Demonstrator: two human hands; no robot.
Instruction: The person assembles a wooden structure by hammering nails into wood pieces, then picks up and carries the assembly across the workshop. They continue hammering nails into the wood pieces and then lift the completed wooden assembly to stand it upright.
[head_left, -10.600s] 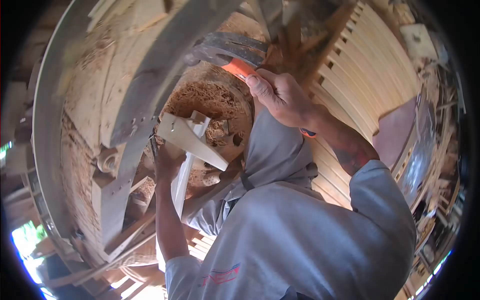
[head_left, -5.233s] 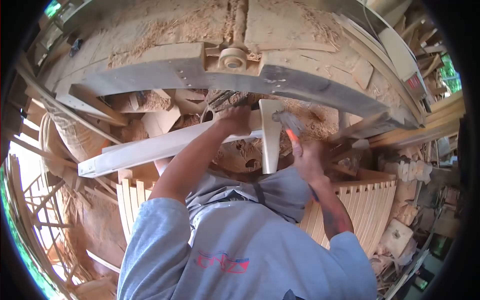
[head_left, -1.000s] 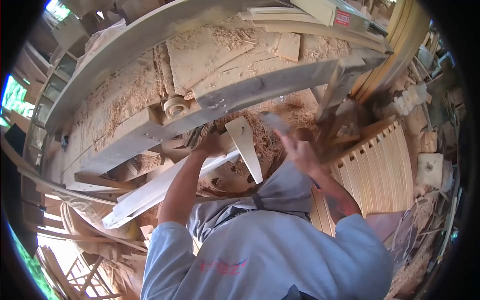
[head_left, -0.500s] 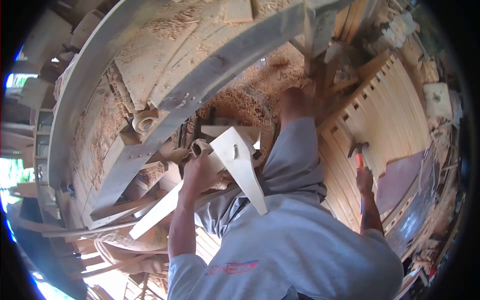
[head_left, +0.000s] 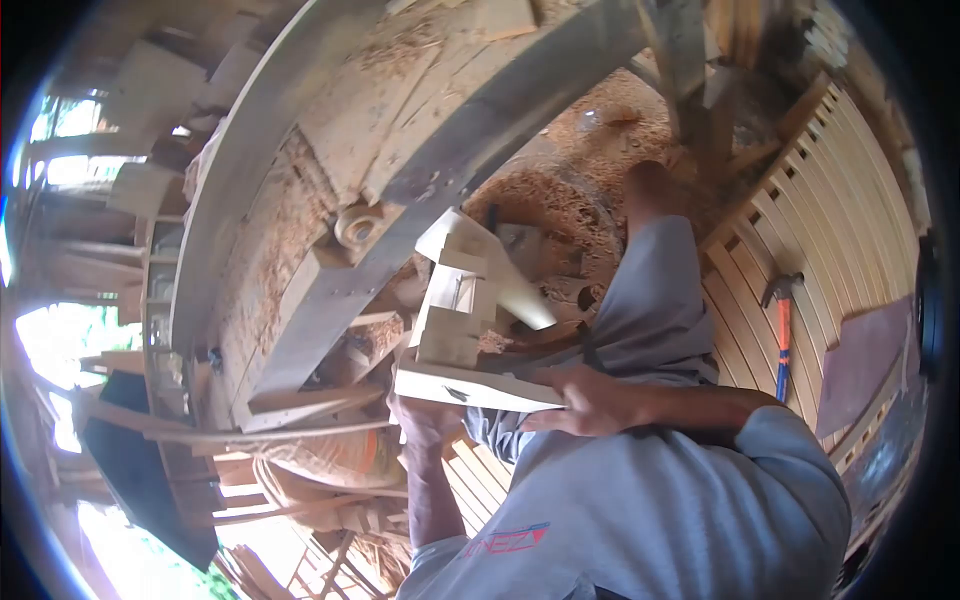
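Observation:
A pale wooden frame [head_left: 452, 338] with tapered legs and crosspieces sits above my lap, tilted on its side. My left hand [head_left: 428, 418] grips it from below at the near left corner. My right hand [head_left: 590, 402] is closed around the narrow end of the nearest tapered leg [head_left: 475, 388]. The hammer [head_left: 783, 335], with an orange and blue handle, lies on a slatted wooden panel [head_left: 835, 220] to my right, and neither hand touches it. The frame and leg partly hide the fingers of both hands.
A wooden workbench [head_left: 335, 130] strewn with shavings stands in front, with a dark curved edge beam [head_left: 500, 110]. Shavings [head_left: 570, 185] cover the ground by my foot. A brownish flat sheet [head_left: 868, 365] rests on the panel. Sticks and scrap wood [head_left: 290, 435] lie to the left.
My right hand has let go of the hammer, leaving it on the slatted panel, and has come across to the frame. The frame has been turned over in my left hand.

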